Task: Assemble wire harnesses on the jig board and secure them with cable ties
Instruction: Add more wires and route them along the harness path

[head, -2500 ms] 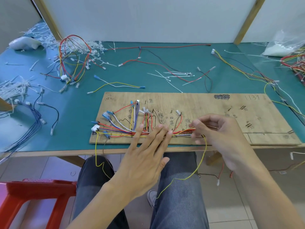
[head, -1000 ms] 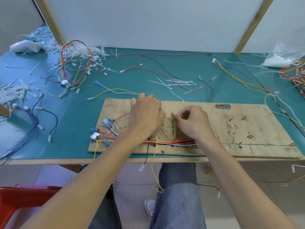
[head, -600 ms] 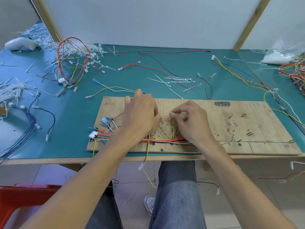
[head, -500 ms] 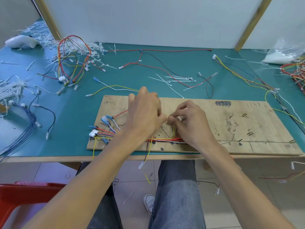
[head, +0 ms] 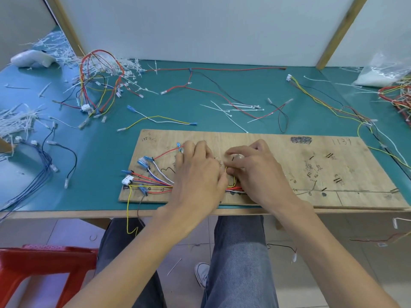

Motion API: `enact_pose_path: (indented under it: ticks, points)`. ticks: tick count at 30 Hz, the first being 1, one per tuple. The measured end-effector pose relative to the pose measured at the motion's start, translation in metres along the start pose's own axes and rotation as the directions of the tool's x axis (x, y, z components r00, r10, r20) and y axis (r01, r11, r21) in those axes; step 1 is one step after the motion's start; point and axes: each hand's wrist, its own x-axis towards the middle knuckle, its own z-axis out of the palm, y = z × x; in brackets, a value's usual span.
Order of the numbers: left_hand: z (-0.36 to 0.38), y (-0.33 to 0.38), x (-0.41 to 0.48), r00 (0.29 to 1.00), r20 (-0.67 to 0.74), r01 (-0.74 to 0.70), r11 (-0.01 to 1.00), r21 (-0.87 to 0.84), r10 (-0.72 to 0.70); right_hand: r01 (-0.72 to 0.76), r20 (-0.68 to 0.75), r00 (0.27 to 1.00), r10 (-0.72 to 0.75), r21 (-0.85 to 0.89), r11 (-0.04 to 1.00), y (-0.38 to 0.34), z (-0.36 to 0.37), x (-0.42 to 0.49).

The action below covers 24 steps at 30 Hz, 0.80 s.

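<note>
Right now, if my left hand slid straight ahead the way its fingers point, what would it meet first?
Your left hand crosses bare jig board, then probably meets the blue-tipped yellow and white wires past its edge.

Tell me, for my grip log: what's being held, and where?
The right hand appears to pinch a yellow wire at its upper bend; whether the left hand holds anything cannot be told.

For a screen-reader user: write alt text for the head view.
Left hand and right hand work close together on coloured wires on a wooden jig board, on a green table strewn with loose wires and cable ties.
</note>
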Motion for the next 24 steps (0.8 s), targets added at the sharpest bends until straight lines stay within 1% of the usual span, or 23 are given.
enact_pose_path:
  ticks: [3,5,8,9,11,12,13,14,15,16,17,18,20,22,24]
  points:
    - [-0.001,0.007,-0.015,1.000,-0.005,0.001,1.000,0.002,-0.001,0.039,0.001,0.999,-0.039,0.019,0.999,0.001,-0.007,-0.010]
    - [-0.002,0.010,-0.021,0.999,-0.026,-0.019,1.000,-0.006,0.018,0.045,0.006,0.999,-0.046,0.085,0.995,0.001,-0.011,-0.018]
    - [-0.001,0.013,-0.026,1.000,0.015,-0.028,0.999,0.026,0.028,0.017,0.088,0.996,-0.031,0.165,0.986,-0.002,-0.021,-0.021]
    - [0.000,0.014,-0.028,0.999,0.034,-0.017,0.999,0.043,0.015,0.008,0.129,0.991,-0.028,0.153,0.988,-0.003,-0.025,-0.020]
    - [0.005,0.016,-0.032,0.998,0.063,0.015,0.993,0.113,-0.022,0.032,0.194,0.980,-0.042,0.054,0.998,-0.009,-0.030,-0.017]
    - [0.007,0.017,-0.034,0.997,0.072,0.032,0.990,0.140,-0.042,0.056,0.194,0.979,-0.057,0.012,0.998,-0.012,-0.031,-0.017]
    - [0.009,0.018,-0.035,0.995,0.080,0.051,0.988,0.144,-0.063,0.073,0.147,0.986,-0.073,0.004,0.997,-0.016,-0.031,-0.021]
    - [0.011,0.018,-0.035,0.993,0.088,0.070,0.990,0.126,-0.082,0.066,0.053,0.996,-0.068,0.042,0.997,-0.021,-0.030,-0.028]
    - [0.011,0.018,-0.034,0.991,0.097,0.087,0.992,0.097,-0.096,0.030,-0.064,0.998,-0.023,0.119,0.992,-0.027,-0.029,-0.039]
    - [0.011,0.019,-0.033,0.988,0.105,0.103,0.992,0.069,-0.110,-0.031,-0.160,0.985,0.066,0.210,0.977,-0.033,-0.027,-0.054]
    - [0.012,0.019,-0.032,0.986,0.110,0.120,0.992,0.044,-0.124,-0.104,-0.203,0.965,0.167,0.288,0.952,-0.039,-0.024,-0.071]
    - [0.014,0.019,-0.032,0.984,0.115,0.137,0.990,0.022,-0.139,-0.183,-0.195,0.946,0.257,0.334,0.925,-0.047,-0.020,-0.088]
    - [0.017,0.018,-0.032,0.980,0.126,0.161,0.987,-0.028,-0.156,-0.310,-0.113,0.920,0.376,0.377,0.873,-0.061,-0.007,-0.119]
    - [0.019,0.019,-0.031,0.977,0.125,0.180,0.982,-0.061,-0.171,-0.394,-0.012,0.897,0.442,0.432,0.811,-0.071,0.006,-0.137]
    - [0.018,0.021,-0.030,0.975,0.123,0.193,0.979,-0.073,-0.183,-0.439,0.086,0.884,0.460,0.493,0.751,-0.076,0.014,-0.143]
